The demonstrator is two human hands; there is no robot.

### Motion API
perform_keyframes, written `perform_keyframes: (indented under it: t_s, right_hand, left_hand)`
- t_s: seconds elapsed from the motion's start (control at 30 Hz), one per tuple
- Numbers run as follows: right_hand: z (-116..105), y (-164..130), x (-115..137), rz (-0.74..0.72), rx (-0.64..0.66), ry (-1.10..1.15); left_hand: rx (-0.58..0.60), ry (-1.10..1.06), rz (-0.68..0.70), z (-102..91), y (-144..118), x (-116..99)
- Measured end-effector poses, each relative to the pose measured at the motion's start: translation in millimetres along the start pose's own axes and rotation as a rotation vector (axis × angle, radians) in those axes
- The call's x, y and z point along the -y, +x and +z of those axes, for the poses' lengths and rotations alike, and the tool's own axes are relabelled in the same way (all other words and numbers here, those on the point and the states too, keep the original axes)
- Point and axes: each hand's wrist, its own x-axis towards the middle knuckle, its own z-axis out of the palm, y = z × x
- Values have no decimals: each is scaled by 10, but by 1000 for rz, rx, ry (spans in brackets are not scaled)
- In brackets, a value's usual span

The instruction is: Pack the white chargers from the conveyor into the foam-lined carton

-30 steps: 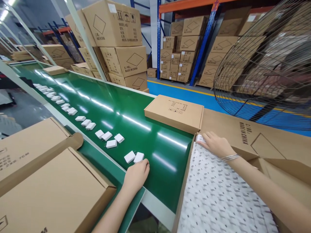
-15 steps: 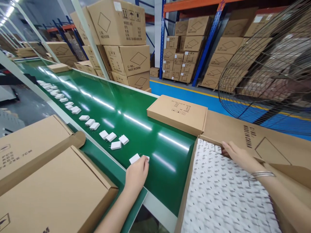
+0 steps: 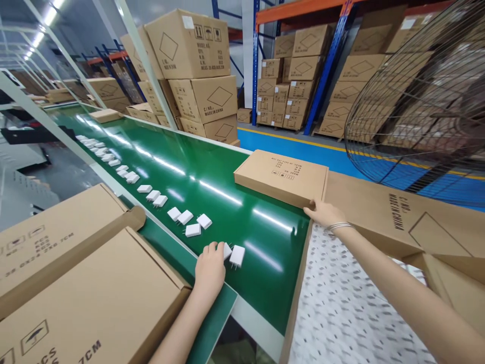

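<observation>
Right hand moved off the white dotted sheet in the big carton, now gripping the near corner of the flat box at the green belt's end. Left hand shifted onto the nearest white adapters, fingers closed over one; a pick-up judged under way.

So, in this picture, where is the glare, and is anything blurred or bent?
Head view: ceiling lights streak white glare along the green belt; the fan at right is blurred; the shelf posts lean from lens distortion; the white chargers near the left hand look sharp.
</observation>
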Motion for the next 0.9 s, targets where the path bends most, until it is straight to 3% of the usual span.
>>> perform_keyframes:
  t_s: [0.2, 0.3, 0.4, 0.5, 0.6, 0.73, 0.9]
  right_hand:
    - [91, 106, -31, -23, 34, -32]
    - [50, -26, 168, -153, -10, -72]
    - [113, -316, 585, -507, 7, -78]
    - [288, -698, 1022, -934, 132, -52]
    - [463, -998, 1304, -1136, 206, -56]
    - [515, -1006, 1448, -1111, 243, -85]
    - [324, -492, 1729, -808, 190, -66]
  left_hand:
    - [105, -37, 32, -36, 22, -3]
    - [106, -58, 29, -32, 25, -24]
    - [71, -64, 30, -8, 24, -36]
    - [-4, -72, 8, 16, 20, -49]
    - [-111, -98, -82, 29, 16, -73]
    - [-173, -252, -194, 34, 28, -88]
    - [-320, -567, -289, 51, 54, -12]
